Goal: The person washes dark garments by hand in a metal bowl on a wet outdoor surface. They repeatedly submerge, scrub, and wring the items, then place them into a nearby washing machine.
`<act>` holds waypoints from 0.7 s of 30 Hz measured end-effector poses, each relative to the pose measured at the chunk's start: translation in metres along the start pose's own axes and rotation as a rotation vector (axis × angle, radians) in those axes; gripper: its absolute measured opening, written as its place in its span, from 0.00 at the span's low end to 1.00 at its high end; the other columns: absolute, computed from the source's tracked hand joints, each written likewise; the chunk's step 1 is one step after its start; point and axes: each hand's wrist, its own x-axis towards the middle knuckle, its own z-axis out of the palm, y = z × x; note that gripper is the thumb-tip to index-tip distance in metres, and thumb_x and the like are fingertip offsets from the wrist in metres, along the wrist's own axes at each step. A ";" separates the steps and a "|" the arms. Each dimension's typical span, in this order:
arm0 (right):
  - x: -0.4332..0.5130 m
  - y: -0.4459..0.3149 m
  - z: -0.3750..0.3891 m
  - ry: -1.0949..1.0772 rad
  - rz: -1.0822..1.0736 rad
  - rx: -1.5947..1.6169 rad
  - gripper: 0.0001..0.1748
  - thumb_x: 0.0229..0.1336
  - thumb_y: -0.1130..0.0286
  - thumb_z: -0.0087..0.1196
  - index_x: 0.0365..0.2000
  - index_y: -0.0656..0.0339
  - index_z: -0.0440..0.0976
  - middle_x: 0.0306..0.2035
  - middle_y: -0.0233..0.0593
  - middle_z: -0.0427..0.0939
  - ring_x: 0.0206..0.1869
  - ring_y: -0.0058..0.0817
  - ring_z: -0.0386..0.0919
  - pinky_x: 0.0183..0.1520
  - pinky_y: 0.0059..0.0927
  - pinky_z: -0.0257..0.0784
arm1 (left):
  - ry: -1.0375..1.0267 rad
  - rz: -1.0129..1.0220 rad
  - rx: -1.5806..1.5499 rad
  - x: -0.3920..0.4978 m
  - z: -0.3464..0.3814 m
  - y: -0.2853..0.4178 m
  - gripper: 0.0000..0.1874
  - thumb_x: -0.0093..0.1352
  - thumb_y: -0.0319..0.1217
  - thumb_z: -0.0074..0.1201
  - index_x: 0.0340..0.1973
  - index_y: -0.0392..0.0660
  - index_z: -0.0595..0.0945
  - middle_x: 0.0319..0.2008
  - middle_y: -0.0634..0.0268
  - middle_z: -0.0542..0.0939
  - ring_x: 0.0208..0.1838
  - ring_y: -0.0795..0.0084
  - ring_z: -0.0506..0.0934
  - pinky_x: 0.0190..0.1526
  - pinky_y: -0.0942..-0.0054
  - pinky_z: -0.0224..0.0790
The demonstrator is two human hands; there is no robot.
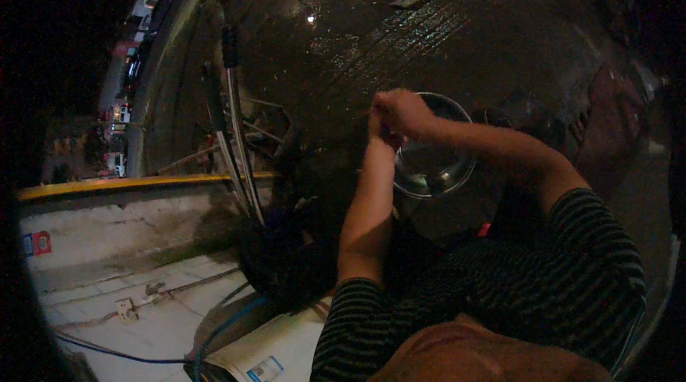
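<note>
In front of me my two hands meet, raised above the left rim of a round metal basin [453, 173]. My right hand [407, 112] reaches across the basin and folds over my left hand [377, 123]. Most of the left fingers are hidden behind the right hand. A small dark purplish patch shows between the hands, but blur and dim light keep me from telling whether it is a held thing. The basin stands on dark, wet paving [332, 71]; its inside is shiny and partly in shadow.
Left of my hands, metal poles with dark grips [233, 98] rise from a dark heap [284, 253]. Behind it runs a white tiled wall [182, 296] with cables and a socket [126, 310]. A flat slab [411, 0] lies on the paving farther out.
</note>
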 end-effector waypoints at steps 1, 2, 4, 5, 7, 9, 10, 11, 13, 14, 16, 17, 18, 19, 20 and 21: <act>-0.009 -0.005 0.008 -0.091 -0.028 -0.003 0.14 0.62 0.58 0.61 0.39 0.57 0.80 0.33 0.51 0.83 0.41 0.55 0.82 0.45 0.53 0.76 | -0.014 -0.029 0.007 0.003 -0.006 -0.006 0.21 0.79 0.50 0.43 0.53 0.50 0.80 0.52 0.63 0.81 0.57 0.61 0.78 0.62 0.54 0.68; -0.014 -0.007 0.012 -0.123 -0.071 -0.003 0.15 0.61 0.57 0.62 0.40 0.56 0.81 0.34 0.52 0.83 0.42 0.54 0.83 0.45 0.54 0.77 | -0.041 -0.058 0.006 0.006 -0.011 -0.010 0.22 0.79 0.50 0.42 0.54 0.50 0.80 0.54 0.63 0.81 0.58 0.60 0.77 0.63 0.54 0.68; -0.018 -0.005 0.013 -0.167 -0.074 -0.009 0.15 0.59 0.56 0.62 0.41 0.55 0.82 0.34 0.53 0.83 0.43 0.53 0.83 0.46 0.55 0.77 | -0.108 -0.114 0.003 0.010 -0.019 -0.019 0.23 0.79 0.51 0.42 0.56 0.49 0.79 0.57 0.62 0.80 0.60 0.59 0.76 0.65 0.53 0.67; -0.015 -0.001 0.010 -0.182 -0.031 -0.018 0.14 0.60 0.57 0.62 0.40 0.55 0.82 0.35 0.53 0.83 0.42 0.54 0.83 0.46 0.55 0.77 | -0.112 -0.141 0.010 0.012 -0.017 -0.021 0.23 0.79 0.51 0.42 0.57 0.49 0.79 0.58 0.61 0.79 0.61 0.59 0.76 0.66 0.53 0.67; -0.005 0.012 0.000 -0.305 0.041 -0.021 0.14 0.60 0.57 0.61 0.39 0.55 0.82 0.35 0.53 0.84 0.42 0.55 0.83 0.45 0.55 0.77 | -0.266 -0.144 0.071 0.011 -0.012 -0.025 0.25 0.79 0.51 0.42 0.59 0.48 0.78 0.61 0.60 0.78 0.63 0.58 0.75 0.67 0.53 0.66; 0.001 0.019 -0.006 -0.012 0.301 -0.092 0.17 0.64 0.53 0.58 0.41 0.56 0.79 0.38 0.55 0.84 0.40 0.58 0.83 0.42 0.57 0.77 | -0.182 -0.208 0.052 0.009 0.004 -0.024 0.24 0.79 0.51 0.42 0.57 0.48 0.80 0.58 0.59 0.80 0.63 0.56 0.75 0.68 0.49 0.66; 0.003 0.021 -0.007 -0.063 0.362 -0.114 0.18 0.64 0.52 0.58 0.42 0.56 0.79 0.38 0.55 0.84 0.40 0.58 0.83 0.42 0.57 0.77 | -0.320 -0.193 -0.010 0.002 0.009 -0.025 0.25 0.78 0.52 0.42 0.57 0.47 0.80 0.56 0.57 0.81 0.62 0.53 0.76 0.69 0.47 0.65; 0.003 0.020 -0.008 0.035 0.368 -0.141 0.19 0.64 0.51 0.57 0.43 0.56 0.78 0.37 0.55 0.84 0.40 0.59 0.83 0.42 0.58 0.77 | -0.164 -0.203 -0.012 -0.005 0.012 -0.023 0.26 0.78 0.52 0.42 0.57 0.47 0.80 0.56 0.57 0.81 0.62 0.53 0.77 0.68 0.48 0.66; -0.001 0.010 -0.004 -0.182 0.270 -0.093 0.18 0.65 0.53 0.57 0.43 0.56 0.77 0.37 0.55 0.84 0.40 0.59 0.83 0.42 0.57 0.78 | 0.006 -0.144 -0.056 -0.018 0.017 -0.017 0.28 0.78 0.54 0.41 0.58 0.47 0.80 0.56 0.56 0.81 0.61 0.53 0.78 0.67 0.48 0.69; -0.004 0.003 -0.002 -0.309 0.191 -0.049 0.17 0.65 0.54 0.58 0.43 0.56 0.76 0.37 0.54 0.84 0.40 0.58 0.83 0.42 0.56 0.78 | 0.027 -0.144 -0.066 -0.024 0.018 -0.012 0.27 0.78 0.54 0.41 0.59 0.47 0.79 0.57 0.56 0.81 0.62 0.53 0.77 0.67 0.47 0.68; -0.007 -0.006 0.001 -0.194 0.041 -0.066 0.16 0.65 0.57 0.59 0.45 0.55 0.75 0.38 0.53 0.85 0.41 0.57 0.83 0.43 0.55 0.78 | -0.038 -0.224 -0.038 -0.033 0.020 -0.010 0.27 0.78 0.53 0.41 0.60 0.48 0.79 0.60 0.57 0.80 0.63 0.53 0.76 0.67 0.45 0.67; -0.003 -0.004 0.000 -0.259 0.101 -0.048 0.14 0.64 0.60 0.60 0.46 0.54 0.76 0.38 0.52 0.85 0.42 0.54 0.84 0.43 0.53 0.78 | -0.089 -0.271 -0.017 -0.035 0.021 -0.012 0.26 0.78 0.52 0.41 0.61 0.49 0.79 0.61 0.57 0.79 0.64 0.53 0.76 0.67 0.44 0.67; 0.001 -0.003 -0.001 -0.190 0.294 -0.089 0.15 0.65 0.57 0.59 0.46 0.55 0.78 0.39 0.54 0.85 0.43 0.55 0.84 0.44 0.54 0.78 | -0.129 -0.300 0.008 -0.036 0.022 -0.013 0.26 0.78 0.52 0.41 0.61 0.49 0.78 0.63 0.57 0.79 0.65 0.53 0.75 0.67 0.43 0.67; 0.009 0.001 -0.005 -0.091 0.345 -0.089 0.16 0.66 0.56 0.58 0.45 0.56 0.78 0.38 0.55 0.85 0.43 0.55 0.84 0.44 0.54 0.77 | -0.151 -0.302 0.013 -0.036 0.019 -0.015 0.26 0.79 0.51 0.41 0.62 0.50 0.78 0.64 0.58 0.78 0.66 0.53 0.75 0.67 0.42 0.66; 0.010 -0.001 -0.005 0.048 0.436 -0.130 0.17 0.66 0.55 0.57 0.44 0.56 0.78 0.38 0.56 0.84 0.42 0.56 0.84 0.44 0.55 0.77 | -0.119 -0.268 -0.028 -0.034 0.020 -0.019 0.25 0.78 0.51 0.44 0.61 0.49 0.79 0.61 0.57 0.79 0.63 0.52 0.76 0.65 0.41 0.68; 0.012 0.000 -0.004 -0.036 0.413 -0.110 0.18 0.66 0.54 0.56 0.45 0.57 0.77 0.38 0.56 0.84 0.42 0.57 0.83 0.44 0.55 0.77 | -0.107 -0.227 -0.041 -0.032 0.016 -0.020 0.25 0.78 0.51 0.45 0.61 0.49 0.79 0.60 0.57 0.79 0.63 0.52 0.76 0.65 0.42 0.69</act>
